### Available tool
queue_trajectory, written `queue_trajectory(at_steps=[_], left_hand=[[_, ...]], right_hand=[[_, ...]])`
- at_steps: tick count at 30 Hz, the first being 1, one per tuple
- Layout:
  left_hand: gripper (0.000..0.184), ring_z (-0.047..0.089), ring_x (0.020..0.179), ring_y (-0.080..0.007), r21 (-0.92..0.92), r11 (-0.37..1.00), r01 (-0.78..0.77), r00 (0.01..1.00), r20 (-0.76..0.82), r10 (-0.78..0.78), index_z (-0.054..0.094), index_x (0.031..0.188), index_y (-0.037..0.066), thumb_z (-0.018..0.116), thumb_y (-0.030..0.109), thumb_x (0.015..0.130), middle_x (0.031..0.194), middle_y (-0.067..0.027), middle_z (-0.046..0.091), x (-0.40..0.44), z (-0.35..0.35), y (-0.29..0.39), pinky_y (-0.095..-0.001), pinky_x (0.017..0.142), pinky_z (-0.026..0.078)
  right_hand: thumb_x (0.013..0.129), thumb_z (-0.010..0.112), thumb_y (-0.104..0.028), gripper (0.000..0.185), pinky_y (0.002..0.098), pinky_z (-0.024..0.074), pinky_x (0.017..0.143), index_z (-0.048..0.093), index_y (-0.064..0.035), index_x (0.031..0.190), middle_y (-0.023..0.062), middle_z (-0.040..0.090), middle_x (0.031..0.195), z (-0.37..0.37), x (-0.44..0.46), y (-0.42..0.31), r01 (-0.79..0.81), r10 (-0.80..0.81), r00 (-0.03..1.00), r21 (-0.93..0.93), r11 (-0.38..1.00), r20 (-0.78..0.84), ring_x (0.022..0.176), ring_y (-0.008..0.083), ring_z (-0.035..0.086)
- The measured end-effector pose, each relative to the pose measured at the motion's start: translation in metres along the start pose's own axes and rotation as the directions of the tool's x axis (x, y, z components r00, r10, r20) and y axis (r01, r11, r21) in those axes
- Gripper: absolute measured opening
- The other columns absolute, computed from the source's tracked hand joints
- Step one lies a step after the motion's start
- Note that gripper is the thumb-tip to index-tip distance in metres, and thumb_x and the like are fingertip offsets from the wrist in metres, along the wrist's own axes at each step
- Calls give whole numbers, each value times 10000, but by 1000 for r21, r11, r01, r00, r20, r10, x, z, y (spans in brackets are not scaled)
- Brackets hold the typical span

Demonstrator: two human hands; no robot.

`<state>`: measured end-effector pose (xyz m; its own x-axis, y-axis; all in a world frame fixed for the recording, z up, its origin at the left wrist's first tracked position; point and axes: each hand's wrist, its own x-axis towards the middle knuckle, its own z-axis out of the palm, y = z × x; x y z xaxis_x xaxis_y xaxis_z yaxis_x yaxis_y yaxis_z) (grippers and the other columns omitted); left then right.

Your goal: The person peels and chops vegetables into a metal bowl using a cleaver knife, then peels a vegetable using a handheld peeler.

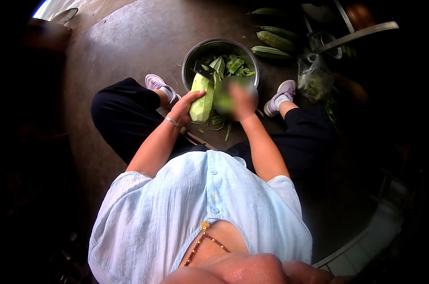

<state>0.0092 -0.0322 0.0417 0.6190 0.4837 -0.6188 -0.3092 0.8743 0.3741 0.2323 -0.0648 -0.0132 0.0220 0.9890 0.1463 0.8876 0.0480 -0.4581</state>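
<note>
Person seated low, knees spread, with a metal basin (pixel 184 71) on the floor (pixel 129 42) between the two feet. Left hand (pixel 186 106) grasped a pale green, peeled gourd (pixel 201 100) from its left side, thumb laid over the upper surface. Gourd was at the basin's near left edge, long axis pointing away from the body, far end overlapping the rim in view. Right hand (pixel 243 102) reached to the basin's near right side; heavy blur covered the fingers, so could not tell whether it gripped anything. Inside the basin: green pieces (pixel 235 65), some broad and leafy-looking. Thin green scraps (pixel 217 124) lay on the floor, just on the near side. Beyond the right foot, several whole ridged gourds (pixel 276 40) lay roughly side by side; near them, a clear plastic bag (pixel 314 80) with pale green contents. Silvery bracelet (pixel 172 121) on the left wrist.
</note>
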Motion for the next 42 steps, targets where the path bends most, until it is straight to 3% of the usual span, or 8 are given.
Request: queue_trajectory(at_steps=[1,4,6,13,25,39,41,42], left_hand=[[501,639,919,-289,14,999,-29,999,-20,30,486,1238,12,614,301,850,1081,-154,623,-3,4,0,-423,810,529],[486,641,917,-290,-118,992,-43,999,-11,42,492,1231,10,605,300,857,1085,-165,620,-2,6,2,-420,805,535],[422,642,927,-278,-204,975,-88,996,-20,85,535,1181,20,620,273,854,1077,-144,633,4,1,5,-428,830,524],[475,636,926,-329,-397,915,-79,964,204,172,537,1193,35,539,387,873,1084,-173,621,34,-50,17,-465,830,522],[515,582,1049,-349,-563,825,-51,973,158,169,520,1232,58,516,429,875,1162,-181,589,33,-46,2,-498,935,448],[537,576,1052,-348,-447,870,208,898,440,11,523,1222,49,500,460,876,1177,-191,576,54,-93,13,-514,943,441],[442,595,1001,-319,-828,559,-45,958,123,260,553,1172,70,499,407,891,1116,-146,608,23,-26,-4,-486,908,468],[382,602,977,-300,-676,721,-153,979,-2,206,561,1147,84,503,366,895,1084,-114,622,25,-27,0,-465,886,481]], right_hand=[[868,544,-373,391,400,483,779,583,-80,1124,117,631,1038,-19,5,-7,-484,424,873,319,814,242,928,302,607],[876,539,-345,384,383,476,827,576,-82,1153,118,618,1090,-32,4,-7,-378,322,888,124,917,328,971,288,601],[874,554,-260,314,378,475,828,583,-83,1132,132,618,1062,-24,0,-9,8,-18,999,198,980,47,953,297,599],[787,613,-115,213,402,473,816,630,-83,997,121,629,971,-72,1,-81,483,-495,820,-115,868,-288,879,291,603],[783,580,-143,216,366,465,733,602,-84,989,91,610,929,-90,-10,-92,460,-429,885,198,865,-183,831,262,583],[799,551,-117,88,384,449,615,564,-75,876,99,558,793,-61,-11,-78,427,-433,896,-82,901,-96,715,260,558],[839,531,-156,90,382,456,594,570,-79,863,98,561,766,-49,-13,-61,236,-233,971,-48,971,57,694,258,565],[887,498,-190,139,394,465,615,578,-77,892,112,577,780,-18,-17,-33,199,-208,978,164,966,36,716,268,581]])
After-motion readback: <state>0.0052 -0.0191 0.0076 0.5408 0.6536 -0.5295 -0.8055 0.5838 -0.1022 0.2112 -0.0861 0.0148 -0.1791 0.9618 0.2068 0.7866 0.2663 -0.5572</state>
